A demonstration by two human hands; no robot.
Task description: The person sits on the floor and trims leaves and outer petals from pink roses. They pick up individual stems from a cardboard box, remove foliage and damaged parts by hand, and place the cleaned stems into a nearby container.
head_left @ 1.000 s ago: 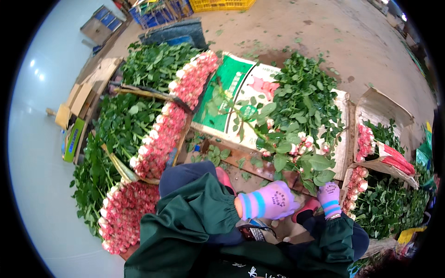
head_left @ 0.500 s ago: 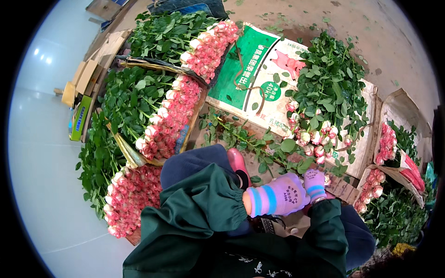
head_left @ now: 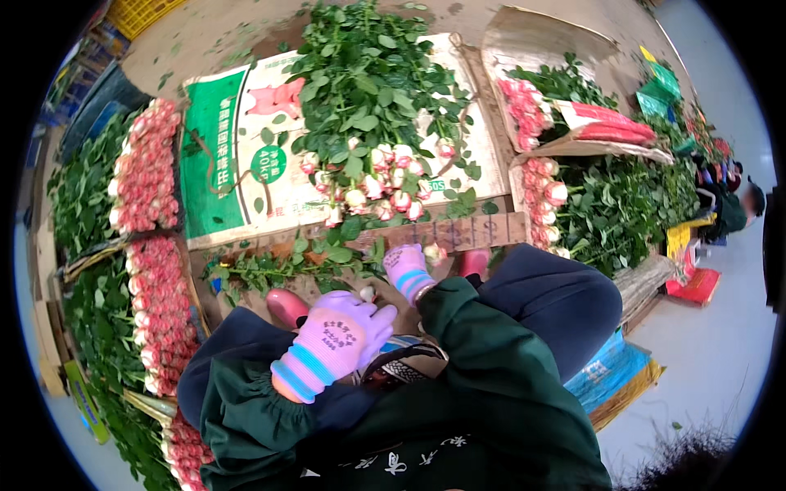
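Note:
My right hand (head_left: 405,268), in a lilac glove with blue stripes, is closed round a rose just below its pink-and-white head (head_left: 435,254). The rose's long leafy stem (head_left: 282,268) stretches left, low over the floor. My left hand (head_left: 340,329), gloved alike, is over my lap, its fingers apart and pointing right. A small pale piece, perhaps a petal (head_left: 368,293), shows beside its fingertips; I cannot tell whether they touch. Ahead, a loose heap of leafy roses (head_left: 372,176) lies on a green-and-white sack (head_left: 214,155), heads toward me.
Stacked roses (head_left: 151,303) form a long row at the left. More roses (head_left: 540,200) lie between cardboard wraps (head_left: 548,37) at the right. A wooden board (head_left: 458,232) edges the sack. Blue sheeting (head_left: 606,364) is on the floor at right; another person (head_left: 725,209) is farther off.
My view has swung to the right. The left hand has come away from the right hand, back over my lap with its fingers spread. The right hand still grips the rose.

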